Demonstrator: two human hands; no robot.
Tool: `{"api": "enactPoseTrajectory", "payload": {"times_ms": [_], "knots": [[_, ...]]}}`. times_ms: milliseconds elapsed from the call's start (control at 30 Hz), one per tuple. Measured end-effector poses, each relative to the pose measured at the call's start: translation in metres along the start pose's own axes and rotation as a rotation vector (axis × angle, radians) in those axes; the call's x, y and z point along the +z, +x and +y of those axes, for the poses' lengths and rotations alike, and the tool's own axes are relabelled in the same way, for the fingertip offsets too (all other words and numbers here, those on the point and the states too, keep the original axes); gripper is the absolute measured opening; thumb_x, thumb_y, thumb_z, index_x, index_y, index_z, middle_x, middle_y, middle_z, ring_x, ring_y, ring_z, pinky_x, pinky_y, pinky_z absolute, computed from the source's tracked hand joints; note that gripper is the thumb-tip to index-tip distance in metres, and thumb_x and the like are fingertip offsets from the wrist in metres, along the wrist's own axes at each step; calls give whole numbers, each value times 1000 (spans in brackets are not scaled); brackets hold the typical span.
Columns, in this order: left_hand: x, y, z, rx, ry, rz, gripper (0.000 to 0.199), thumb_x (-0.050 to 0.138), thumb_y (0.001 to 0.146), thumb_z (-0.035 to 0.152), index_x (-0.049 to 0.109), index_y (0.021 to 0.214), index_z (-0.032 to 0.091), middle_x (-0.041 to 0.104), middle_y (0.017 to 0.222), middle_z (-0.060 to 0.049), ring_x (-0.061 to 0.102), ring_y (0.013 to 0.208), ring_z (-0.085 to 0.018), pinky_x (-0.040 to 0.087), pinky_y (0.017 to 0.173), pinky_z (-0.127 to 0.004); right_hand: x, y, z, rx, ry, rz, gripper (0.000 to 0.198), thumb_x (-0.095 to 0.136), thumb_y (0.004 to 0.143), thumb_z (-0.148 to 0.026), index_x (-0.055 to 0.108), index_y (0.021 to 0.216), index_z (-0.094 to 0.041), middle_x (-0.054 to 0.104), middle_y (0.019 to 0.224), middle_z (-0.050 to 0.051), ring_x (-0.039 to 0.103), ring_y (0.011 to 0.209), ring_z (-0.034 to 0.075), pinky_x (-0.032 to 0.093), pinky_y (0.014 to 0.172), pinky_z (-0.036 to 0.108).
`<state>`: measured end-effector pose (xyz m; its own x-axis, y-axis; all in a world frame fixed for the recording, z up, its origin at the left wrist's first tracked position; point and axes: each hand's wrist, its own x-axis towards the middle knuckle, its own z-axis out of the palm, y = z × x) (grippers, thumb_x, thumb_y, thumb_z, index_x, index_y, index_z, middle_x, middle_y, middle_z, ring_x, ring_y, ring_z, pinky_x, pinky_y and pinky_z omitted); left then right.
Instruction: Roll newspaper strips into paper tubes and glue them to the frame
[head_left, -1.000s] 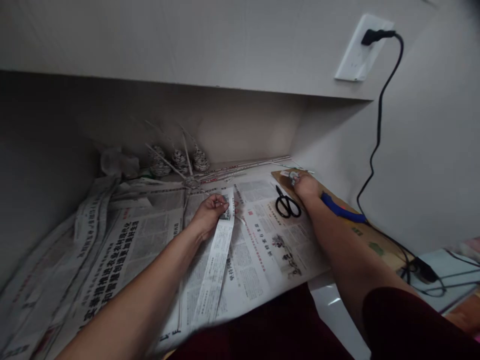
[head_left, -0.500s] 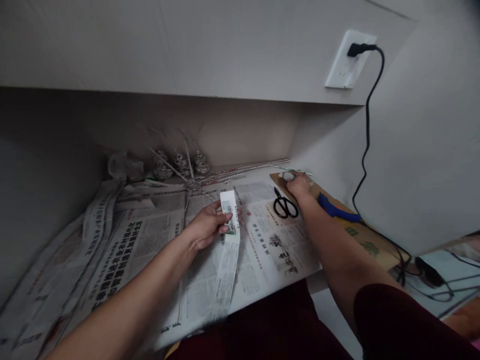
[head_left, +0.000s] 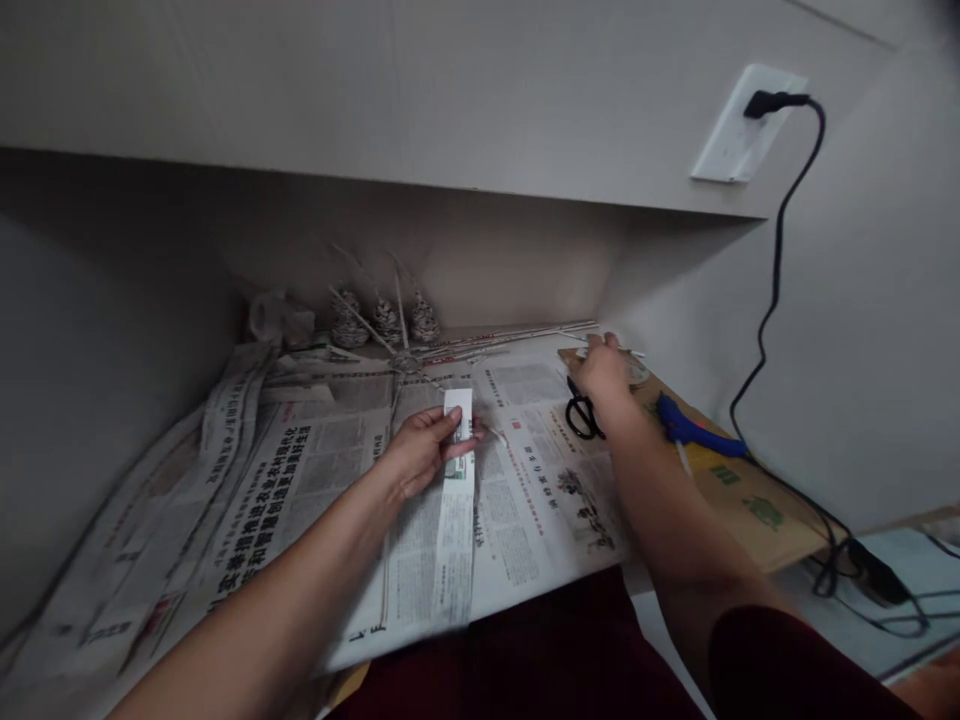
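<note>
My left hand [head_left: 426,450] pinches a long newspaper strip [head_left: 456,540] near its white upper end, thumb on top; the strip hangs toward the table's front edge. At the back right, my right hand [head_left: 604,372] reaches down with bent fingers over a thin stick [head_left: 636,353]. Its fingertips are partly hidden, so I cannot make out what they hold. Just right of that hand lies a clear round item [head_left: 639,372], partly covered. Black-handled scissors [head_left: 583,415] lie left of my right wrist, on the newspaper sheet [head_left: 525,500].
A blue glue gun [head_left: 697,432] rests on brown cardboard [head_left: 780,535], its black cord [head_left: 765,330] running to a wall socket [head_left: 748,125]. Woven paper cones [head_left: 386,320] and rolled paper sticks [head_left: 510,342] stand or lie at the back. More newspaper strips [head_left: 229,410] are piled left. A shelf overhangs.
My right hand has shifted off the clear round item to the thin stick behind it. My left hand keeps the newspaper strip, now straighter. The view has turned slightly left.
</note>
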<state>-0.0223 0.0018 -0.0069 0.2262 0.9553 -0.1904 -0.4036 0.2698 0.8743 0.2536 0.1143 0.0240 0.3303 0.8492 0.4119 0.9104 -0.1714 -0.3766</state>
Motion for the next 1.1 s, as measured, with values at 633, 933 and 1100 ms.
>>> {"api": "enactPoseTrajectory", "payload": {"times_ms": [633, 933, 1100], "knots": [[-5, 4, -6, 143, 199, 81, 33, 74, 72, 39, 71, 89, 12, 71, 84, -10, 64, 62, -14, 54, 54, -22, 24, -90, -76, -274, 1267, -1115, 30, 70, 75, -37, 75, 95, -16, 59, 60, -2, 49, 54, 7, 35, 46, 17], [-6, 5, -11, 170, 280, 114, 38, 71, 73, 45, 70, 92, 12, 71, 79, -8, 63, 59, -13, 52, 51, -22, 23, -97, -82, -241, 1197, -1063, 37, 74, 71, -39, 75, 95, -11, 58, 58, -2, 48, 54, 8, 34, 46, 20], [-6, 5, -11, 233, 368, 151, 34, 69, 75, 43, 70, 89, 12, 69, 76, -7, 62, 60, -13, 53, 53, -24, 25, -98, -81, -273, 1186, -1044, 37, 72, 74, -40, 74, 99, -12, 59, 59, -1, 48, 54, 8, 34, 47, 20]]}}
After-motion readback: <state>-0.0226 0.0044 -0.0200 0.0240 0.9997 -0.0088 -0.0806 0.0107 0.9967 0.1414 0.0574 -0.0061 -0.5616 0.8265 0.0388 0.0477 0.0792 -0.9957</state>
